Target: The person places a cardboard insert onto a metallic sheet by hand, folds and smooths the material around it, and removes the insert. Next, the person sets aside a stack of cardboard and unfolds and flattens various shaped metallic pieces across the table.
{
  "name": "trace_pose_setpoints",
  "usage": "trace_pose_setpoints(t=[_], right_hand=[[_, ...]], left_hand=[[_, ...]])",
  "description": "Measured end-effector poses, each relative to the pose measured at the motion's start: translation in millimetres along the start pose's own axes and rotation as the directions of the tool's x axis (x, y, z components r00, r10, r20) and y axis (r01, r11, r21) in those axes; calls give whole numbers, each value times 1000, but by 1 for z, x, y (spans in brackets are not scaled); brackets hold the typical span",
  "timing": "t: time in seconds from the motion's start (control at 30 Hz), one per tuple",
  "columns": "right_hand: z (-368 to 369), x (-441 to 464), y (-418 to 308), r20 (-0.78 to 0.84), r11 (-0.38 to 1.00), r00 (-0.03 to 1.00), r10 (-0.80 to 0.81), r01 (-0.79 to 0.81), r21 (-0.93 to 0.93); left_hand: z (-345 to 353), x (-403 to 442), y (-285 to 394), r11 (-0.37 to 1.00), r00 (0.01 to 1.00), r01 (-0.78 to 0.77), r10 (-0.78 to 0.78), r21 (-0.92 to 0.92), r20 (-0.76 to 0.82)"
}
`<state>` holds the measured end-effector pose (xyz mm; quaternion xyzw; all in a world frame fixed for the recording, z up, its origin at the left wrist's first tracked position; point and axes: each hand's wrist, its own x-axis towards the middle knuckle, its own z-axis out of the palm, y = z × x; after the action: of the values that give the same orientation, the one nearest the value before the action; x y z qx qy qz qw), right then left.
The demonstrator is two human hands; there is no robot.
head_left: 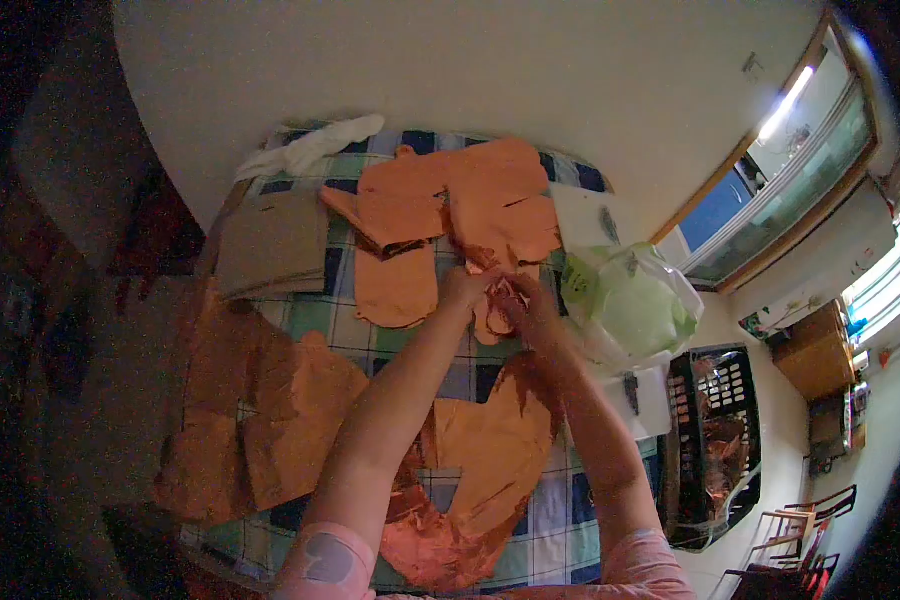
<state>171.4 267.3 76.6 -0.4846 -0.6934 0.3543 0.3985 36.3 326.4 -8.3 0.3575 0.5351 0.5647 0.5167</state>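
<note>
Orange piece (487, 205), 12 o'clock on the sheet (567, 512).
Your left hand (481, 289) and right hand (533, 305) curl closed on its crumpled 6 o'clock end; its long axis runs 12 to 6.

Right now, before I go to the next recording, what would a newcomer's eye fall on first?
Most likely the orange pieces spread across the checked cloth, with the left hand and right hand close together at a crumpled one near the picture's middle. Next, probably the pale green plastic bag just right of the hands. A bright strip of light also stands out at upper right.
</note>
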Motion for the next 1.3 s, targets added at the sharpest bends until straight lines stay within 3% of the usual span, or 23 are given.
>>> trace_pose_setpoints(t=[0.03, 0.13, 0.2, 0.23, 0.27, 0.3, 0.37, 0.4, 0.43, 0.5, 0.63, 0.73, 0.83, 0.87, 0.9, 0.93, 0.97, 1.0, 1.03, 1.1, 1.13, 1.2, 1.3], right_hand=[[-8, 7, 16, 72, 999, 997, 28, -30, 31], [-18, 13, -5, -72, 952, 997, 34, -54, -302], [-23, 14, -36, -216, 979, 968, 132, -93, 182], [-27, 21, -38, -281, 968, 953, 113, -42, 246], [-31, 29, -39, -345, 953, 934, 93, 17, 302], [-43, 45, -23, -412, 979, 911, -25, 107, 176], [-55, 61, -28, -497, 963, 850, -174, 253, 95], [-64, 59, -54, -534, 937, 823, -196, 318, 146], [-71, 57, -79, -569, 904, 794, -214, 382, 193], [-85, 52, -115, -618, 891, 705, -346, 453, 17], [-113, 60, -150, -679, 833, 585, -444, 549, -72], [-146, 81, -150, -728, 784, 379, -571, 514, -347], [-169, 84, -154, -712, 751, 509, -484, 659, -40], [-175, 83, -160, -754, 811, 544, -367, 585, 28], [-189, 91, -157, -659, 772, 420, -623, 465, -434], [-212, 102, -153, -444, 543, 355, -823, 256, -800], [-224, 108, -151, -159, 174, 364, -918, 9, -985], [-211, 106, -163, -364, 591, 507, -782, 416, -691], [-198, 104, -175, -540, 763, 608, -582, 639, -102], [-189, 107, -172, -420, 815, 709, -566, 560, -153], [-190, 131, -139, -231, 771, 744, -627, 550, -323], [-166, 134, -136, 133, 543, 889, -439, 379, -749], [-143, 124, -140, -3, 612, 888, -459, 314, -725]], left_hand=[[0, 1, 2, 998, 1000, 27, -27, 54, 0], [0, 10, 1, 987, 993, 95, -104, 128, 63], [-5, 8, 10, 989, 991, 117, -122, 88, 57], [-7, 9, 9, 991, 992, 123, -125, 52, 37], [-7, 25, -14, 929, 992, -118, 125, 350, 3], [-5, 60, -65, 725, 930, -315, 365, 613, 47], [2, 64, -71, 772, 936, -279, 353, 572, -19], [7, 35, -27, 971, 992, -44, 71, 235, -106], [9, 12, 10, 966, 970, 216, -228, -140, -82], [4, -9, 39, 955, 991, 137, -134, -264, 30], [8, 17, 18, 956, 958, 285, -286, -73, -7], [12, 22, 16, 931, 954, 254, -286, -263, -92], [3, 0, 50, 904, 950, 277, -308, -326, -47], [0, 2, 50, 891, 953, 272, -303, -364, -29], [0, 24, 26, 869, 961, 248, -277, -427, -6], [1, 28, 19, 857, 967, 233, -253, -459, 18], [2, 32, 13, 843, 973, 219, -229, -491, 42], [4, 23, 19, 843, 976, 211, -205, -494, 67], [6, 11, 30, 844, 980, 201, -180, -497, 90], [10, -15, 61, 786, 974, 226, -177, -576, 140], [12, -18, 65, 772, 970, 244, -179, -587, 166], [16, -14, 64, 762, 957, 283, -188, -582, 220], [18, 1, 49, 761, 963, 149, 32, -631, 266]])
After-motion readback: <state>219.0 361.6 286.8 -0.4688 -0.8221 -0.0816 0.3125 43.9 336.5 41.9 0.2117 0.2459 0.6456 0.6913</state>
